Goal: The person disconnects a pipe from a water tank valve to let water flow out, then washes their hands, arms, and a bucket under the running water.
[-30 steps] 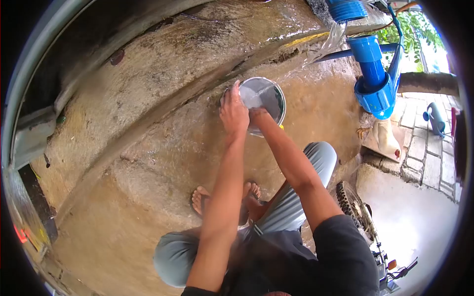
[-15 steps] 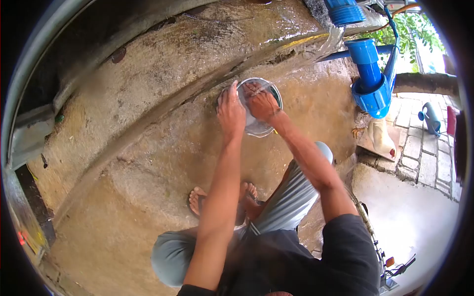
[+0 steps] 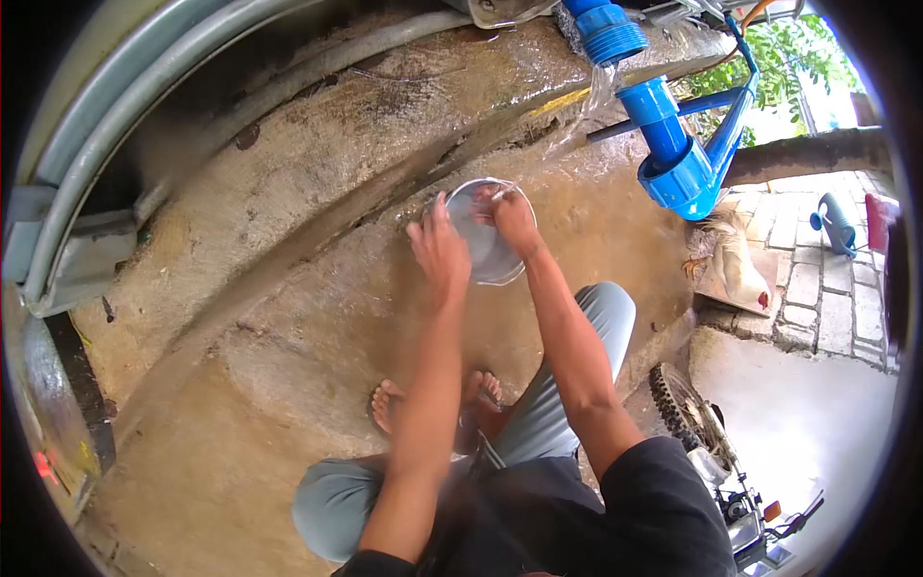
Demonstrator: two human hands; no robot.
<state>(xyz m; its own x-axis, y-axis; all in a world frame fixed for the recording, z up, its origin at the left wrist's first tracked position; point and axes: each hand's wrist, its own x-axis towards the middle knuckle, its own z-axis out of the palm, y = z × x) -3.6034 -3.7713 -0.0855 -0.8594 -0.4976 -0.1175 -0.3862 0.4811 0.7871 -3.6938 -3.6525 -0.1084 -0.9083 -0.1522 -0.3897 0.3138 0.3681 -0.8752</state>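
Observation:
A round bucket (image 3: 495,252) with a pale rim stands on the wet brown ground in front of my feet; its inside looks grey and wet. My left hand (image 3: 440,248) is at the bucket's left side, fingers apart, the fingertips near the rim. Over the upper right part of the bucket is my right hand (image 3: 507,213), its fingers bent and slightly blurred. Whether the right fingers hold anything is too unclear to tell.
Water runs from a blue threaded pipe (image 3: 613,37) at the top. Below it stands a blue pipe fitting (image 3: 681,178). A white chicken (image 3: 735,264), a blue-grey watering can (image 3: 836,226) and a motorcycle wheel (image 3: 678,404) are at the right. A concrete ledge (image 3: 356,125) runs behind the bucket.
My right hand has risen from deep inside the bucket to near its rim. My left hand has opened slightly away from the bucket's side. The whole view has shifted a little.

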